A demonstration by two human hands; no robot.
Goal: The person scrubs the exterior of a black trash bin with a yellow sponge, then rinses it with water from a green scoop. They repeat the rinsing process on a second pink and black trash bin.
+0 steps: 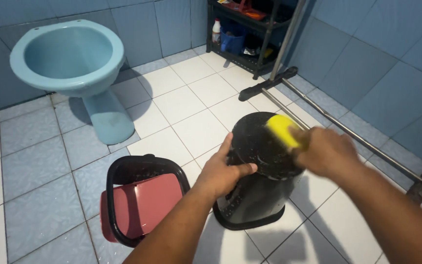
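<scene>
On a wet white tiled bathroom floor (191,105), seen from above by the person at work, a black plastic bin (257,176) stands upside down in the middle of the view, its flat round base facing up and speckled with water drops. The left hand (223,171) is spread wide over the near rim of that base, thumb lying along the top and fingers down the side, steadying it. The right hand (326,152) is closed around a yellow sponge (282,129), which is pressed against the far edge of the base; the hand is blurred. Just left of the bin, touching or nearly touching it, lies its lid frame (145,200), a black ring with a dark red swing flap. A pale blue toilet (69,63) stands well apart at upper left, a black shelf rack (242,36) with bottles sits in the far corner, and a long-handled floor squeegee (269,85) leans against the blue wall tiles at right. The bin looks light, stiff and hollow, and likely slippery while wet, so it would tip or slide easily; the rim of the upturned base, where the left hand already rests, seems the surest hold. The sponge looks soft and squashes under a firm grip
</scene>
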